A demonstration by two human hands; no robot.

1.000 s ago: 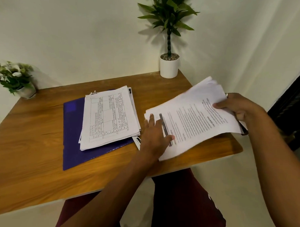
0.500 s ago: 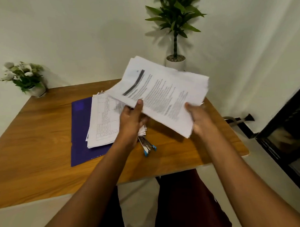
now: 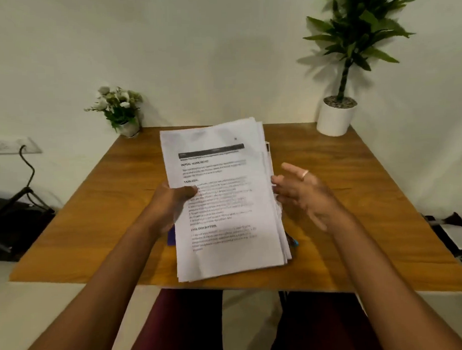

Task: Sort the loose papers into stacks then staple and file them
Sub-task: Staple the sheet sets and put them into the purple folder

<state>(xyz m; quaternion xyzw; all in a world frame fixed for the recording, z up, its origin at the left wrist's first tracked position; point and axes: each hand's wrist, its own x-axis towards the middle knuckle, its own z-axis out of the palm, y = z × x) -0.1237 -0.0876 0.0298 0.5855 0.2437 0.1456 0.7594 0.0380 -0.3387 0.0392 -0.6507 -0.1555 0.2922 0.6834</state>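
Note:
A thick stack of printed white papers (image 3: pixel 225 201) is held upright-facing above the middle of the wooden table (image 3: pixel 108 205). My left hand (image 3: pixel 170 203) grips its left edge, thumb on the top sheet. My right hand (image 3: pixel 301 190), with a ring on one finger, is open beside the stack's right edge, fingertips at or near the paper. A sliver of the purple folder (image 3: pixel 171 235) shows below my left hand. A blue-tipped stapler (image 3: pixel 293 241) peeks out at the stack's lower right. The other pile of papers is hidden behind the held stack.
A small flower pot (image 3: pixel 123 113) stands at the table's back left corner. A tall green plant in a white pot (image 3: pixel 335 118) stands at the back right. A wall socket with a black cable (image 3: pixel 25 161) and dark furniture are at the left.
The stack has turned from slanted to straight and come lower toward me. My right hand let go of its right edge and opened. The view shifted, so the table appears centred.

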